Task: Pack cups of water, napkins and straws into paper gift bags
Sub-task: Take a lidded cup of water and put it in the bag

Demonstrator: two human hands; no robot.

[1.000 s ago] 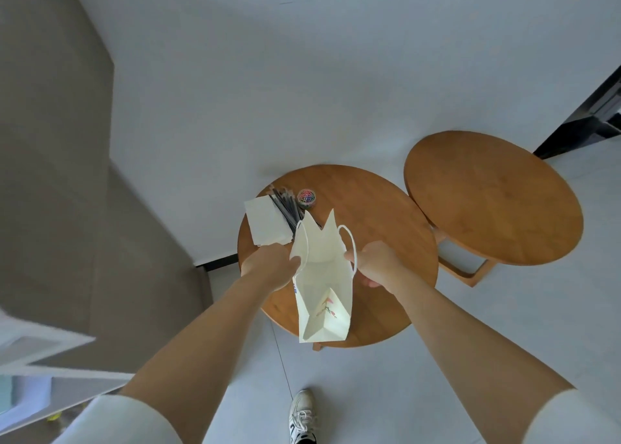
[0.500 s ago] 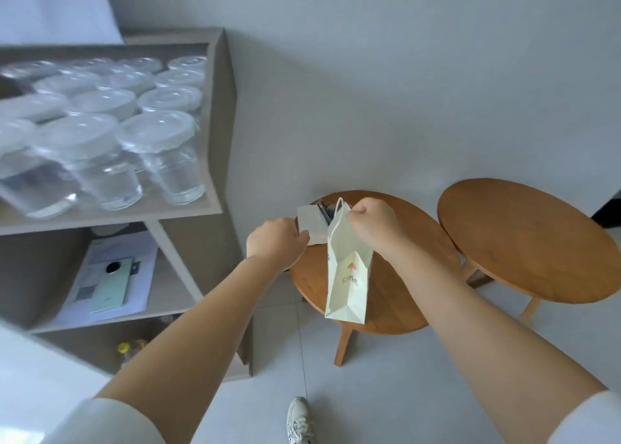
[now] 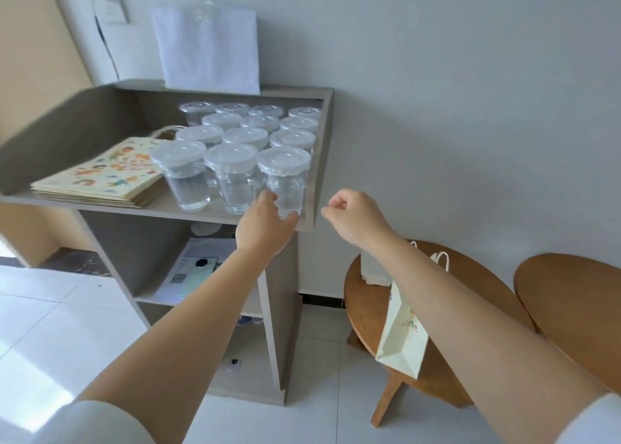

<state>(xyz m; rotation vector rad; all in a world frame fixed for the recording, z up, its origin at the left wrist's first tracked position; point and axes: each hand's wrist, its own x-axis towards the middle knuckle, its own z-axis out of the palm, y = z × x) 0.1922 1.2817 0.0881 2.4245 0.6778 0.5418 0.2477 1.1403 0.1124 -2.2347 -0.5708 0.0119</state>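
"Where was the left hand (image 3: 265, 221)?"

"Up at the top of the grey shelf (image 3: 67, 131). Its thumb and fingers were curled round the bottom of the front cup (image 3: 285, 178). That cup stood on the shelf at 12 o'clock from the hand, at the right end of the front row."

"Were there more?"

"Yes. The other cups (image 3: 235, 134) stood in rows at 11 o'clock from it. They were clear, with white lids, and the front ones had water in them. A pile of flat bags (image 3: 100, 178) with bright pictures lay at 9 o'clock from the cups."

"And the right hand (image 3: 356, 218)?"

"It was at 3 o'clock from the left hand, near the shelf corner but not touching it. Its fingers were curled in, thumb against the first finger, with nothing in them."

"Where was the paper bag (image 3: 403, 329)?"

"At 5 o'clock from the right hand, partly behind that arm, over the front edge of the round table (image 3: 363, 302). I could not tell if it hung from the arm or stood there. A second table (image 3: 571, 302) was at 3 o'clock."
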